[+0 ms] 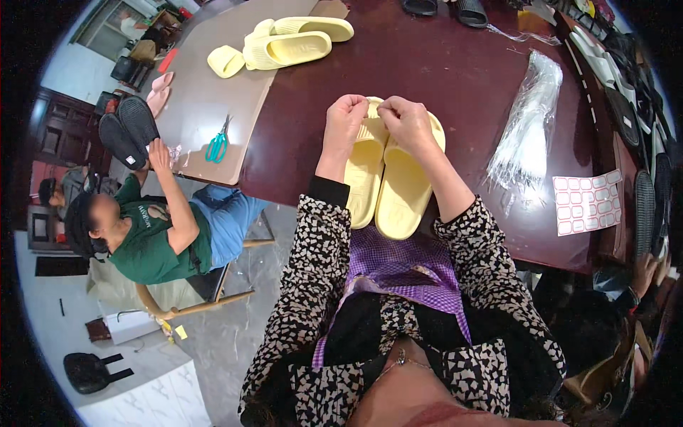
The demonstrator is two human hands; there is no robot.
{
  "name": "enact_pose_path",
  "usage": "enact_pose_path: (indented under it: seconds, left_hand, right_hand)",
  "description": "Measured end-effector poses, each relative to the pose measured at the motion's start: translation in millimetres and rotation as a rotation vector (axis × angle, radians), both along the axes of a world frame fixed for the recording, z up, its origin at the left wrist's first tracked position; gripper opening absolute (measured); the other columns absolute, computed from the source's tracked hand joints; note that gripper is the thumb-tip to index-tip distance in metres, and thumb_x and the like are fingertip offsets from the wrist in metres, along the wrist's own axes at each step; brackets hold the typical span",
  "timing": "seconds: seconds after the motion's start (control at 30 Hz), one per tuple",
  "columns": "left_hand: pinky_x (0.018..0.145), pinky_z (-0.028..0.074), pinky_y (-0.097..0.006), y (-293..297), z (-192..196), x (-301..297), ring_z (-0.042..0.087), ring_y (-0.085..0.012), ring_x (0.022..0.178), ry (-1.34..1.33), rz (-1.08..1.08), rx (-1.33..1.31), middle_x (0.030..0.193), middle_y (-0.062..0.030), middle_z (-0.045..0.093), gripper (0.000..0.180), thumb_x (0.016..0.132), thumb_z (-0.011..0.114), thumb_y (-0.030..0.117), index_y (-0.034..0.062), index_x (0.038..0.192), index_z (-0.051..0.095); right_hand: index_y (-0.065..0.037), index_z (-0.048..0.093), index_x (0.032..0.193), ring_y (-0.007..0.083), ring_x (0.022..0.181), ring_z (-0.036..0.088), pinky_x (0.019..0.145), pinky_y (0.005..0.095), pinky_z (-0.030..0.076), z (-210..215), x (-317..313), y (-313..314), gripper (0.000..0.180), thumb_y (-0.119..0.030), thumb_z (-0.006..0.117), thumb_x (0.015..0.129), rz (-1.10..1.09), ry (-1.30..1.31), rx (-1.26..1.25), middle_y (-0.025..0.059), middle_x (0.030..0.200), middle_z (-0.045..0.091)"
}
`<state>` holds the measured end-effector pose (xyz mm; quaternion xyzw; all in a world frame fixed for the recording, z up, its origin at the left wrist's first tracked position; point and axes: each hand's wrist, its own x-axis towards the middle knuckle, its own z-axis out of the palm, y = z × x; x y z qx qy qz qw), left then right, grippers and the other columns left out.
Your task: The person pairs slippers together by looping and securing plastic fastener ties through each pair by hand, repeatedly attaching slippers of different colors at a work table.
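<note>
A pair of pale yellow slippers lies side by side at the near edge of the table, toes pointing away from me: the left slipper [362, 196] and the right slipper [404, 192]. Over the toe end of the pair, my left hand [345, 121] is closed in a pinch. Close beside it, my right hand [409, 122] also pinches, its fingertips almost meeting the left ones. Whatever sits between the fingertips is too small or hidden to name. The hands cover part of the slippers' toe straps.
More yellow slippers [295, 51] lie at the far left of the dark red table [299, 142], beyond teal scissors [218, 147]. To the right are a bundle of clear plastic strands [526, 124] and a label sheet [587, 203]. At left, a seated co-worker handles black slippers [129, 132].
</note>
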<state>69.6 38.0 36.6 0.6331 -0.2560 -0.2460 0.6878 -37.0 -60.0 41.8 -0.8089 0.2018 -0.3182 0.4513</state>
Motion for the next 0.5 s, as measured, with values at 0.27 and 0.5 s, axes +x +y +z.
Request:
enact_pose_path:
  seconds: [0.27,0.5]
  left_hand:
    - [0.058,0.038,-0.018,0.8,-0.5,1.0,0.048,-0.0041,0.064,-0.01,0.016,0.026,0.072,0.0016,0.055,0.008,0.084,0.058,0.008,0.0007,0.086,0.06]
    - [0.057,0.038,-0.018,-1.1,-0.7,1.1,0.048,-0.0043,0.064,0.007,0.023,0.01,0.072,0.0013,0.056,0.008,0.083,0.058,0.008,0.0009,0.086,0.06]
  right_hand:
    - [0.001,0.065,0.082,0.0269,0.063,0.065,0.061,0.0344,0.05,3.3,-0.7,1.6,0.012,-0.01,0.059,0.078,-0.001,0.02,0.042,0.0172,0.07,0.064]
    - [0.001,0.064,0.081,0.0265,0.062,0.065,0.061,0.0342,0.05,4.5,-0.7,0.7,0.013,-0.01,0.059,0.078,0.003,0.001,0.014,0.0167,0.069,0.064]
